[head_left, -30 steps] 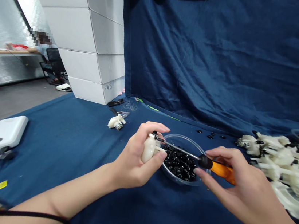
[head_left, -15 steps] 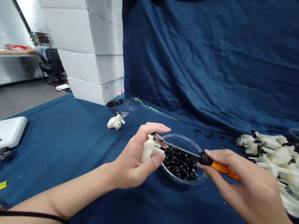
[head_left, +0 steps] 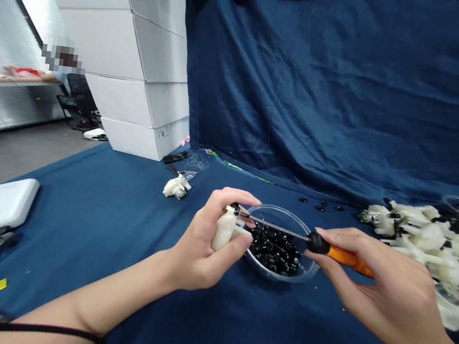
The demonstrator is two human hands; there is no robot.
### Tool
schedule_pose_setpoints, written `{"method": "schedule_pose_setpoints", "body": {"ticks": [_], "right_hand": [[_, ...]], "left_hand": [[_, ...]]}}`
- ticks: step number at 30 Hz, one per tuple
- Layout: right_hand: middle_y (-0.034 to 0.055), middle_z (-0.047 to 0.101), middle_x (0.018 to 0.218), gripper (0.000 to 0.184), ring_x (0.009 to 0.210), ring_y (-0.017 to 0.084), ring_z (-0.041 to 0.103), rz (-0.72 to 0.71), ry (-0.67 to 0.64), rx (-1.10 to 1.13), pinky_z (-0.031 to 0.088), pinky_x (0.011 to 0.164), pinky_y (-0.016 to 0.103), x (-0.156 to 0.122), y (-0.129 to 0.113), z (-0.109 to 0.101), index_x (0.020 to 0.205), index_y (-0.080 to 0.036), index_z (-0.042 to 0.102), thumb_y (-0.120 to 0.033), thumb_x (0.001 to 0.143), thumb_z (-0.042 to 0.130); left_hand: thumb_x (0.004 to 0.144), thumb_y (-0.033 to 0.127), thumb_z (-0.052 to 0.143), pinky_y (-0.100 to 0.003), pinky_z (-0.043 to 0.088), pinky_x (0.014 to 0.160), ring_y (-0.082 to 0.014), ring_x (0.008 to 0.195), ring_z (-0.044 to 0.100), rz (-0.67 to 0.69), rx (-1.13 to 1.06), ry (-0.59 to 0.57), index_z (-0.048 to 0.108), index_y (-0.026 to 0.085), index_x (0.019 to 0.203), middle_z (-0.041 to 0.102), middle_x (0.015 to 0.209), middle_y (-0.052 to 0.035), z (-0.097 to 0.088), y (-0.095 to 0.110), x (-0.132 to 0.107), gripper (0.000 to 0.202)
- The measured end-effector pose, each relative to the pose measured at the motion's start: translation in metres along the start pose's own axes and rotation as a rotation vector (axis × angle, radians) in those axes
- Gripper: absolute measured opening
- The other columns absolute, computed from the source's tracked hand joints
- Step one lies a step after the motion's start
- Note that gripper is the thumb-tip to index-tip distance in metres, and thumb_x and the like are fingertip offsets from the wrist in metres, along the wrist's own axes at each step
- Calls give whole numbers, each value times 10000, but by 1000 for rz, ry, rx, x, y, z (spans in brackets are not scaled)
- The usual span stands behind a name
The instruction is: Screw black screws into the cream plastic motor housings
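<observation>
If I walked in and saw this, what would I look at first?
You'd probably look first at the middle, where the left hand grips a small white plastic part and the right hand holds an orange-handled screwdriver with its tip at that part. Just behind them is a clear bowl of small black pieces. At the right, a heap of white plastic parts stands out on the dark blue cloth.

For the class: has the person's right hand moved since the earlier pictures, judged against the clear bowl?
Yes: the right hand has shifted slightly rightward, away from the clear bowl.
</observation>
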State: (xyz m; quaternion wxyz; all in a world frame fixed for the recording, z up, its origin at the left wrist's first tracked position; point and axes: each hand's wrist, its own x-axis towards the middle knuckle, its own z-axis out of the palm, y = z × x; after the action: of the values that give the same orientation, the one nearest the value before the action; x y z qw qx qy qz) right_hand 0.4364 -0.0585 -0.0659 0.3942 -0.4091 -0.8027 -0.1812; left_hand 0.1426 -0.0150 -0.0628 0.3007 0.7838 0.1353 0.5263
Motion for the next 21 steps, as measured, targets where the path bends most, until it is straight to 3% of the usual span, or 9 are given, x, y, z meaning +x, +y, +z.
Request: {"method": "schedule_pose_setpoints", "body": {"ticks": [21], "right_hand": [[20, 826, 1049, 251, 883, 195, 810, 2, 17, 44, 655, 792, 339, 0, 0, -1, 1223, -242, 718, -189, 984, 772]], "left_hand": [[992, 133, 677, -314, 650, 876, -187, 1043, 704, -21, -18, 31, 541, 258, 1412, 573, 1374, -117, 2, -3, -1, 459]]}}
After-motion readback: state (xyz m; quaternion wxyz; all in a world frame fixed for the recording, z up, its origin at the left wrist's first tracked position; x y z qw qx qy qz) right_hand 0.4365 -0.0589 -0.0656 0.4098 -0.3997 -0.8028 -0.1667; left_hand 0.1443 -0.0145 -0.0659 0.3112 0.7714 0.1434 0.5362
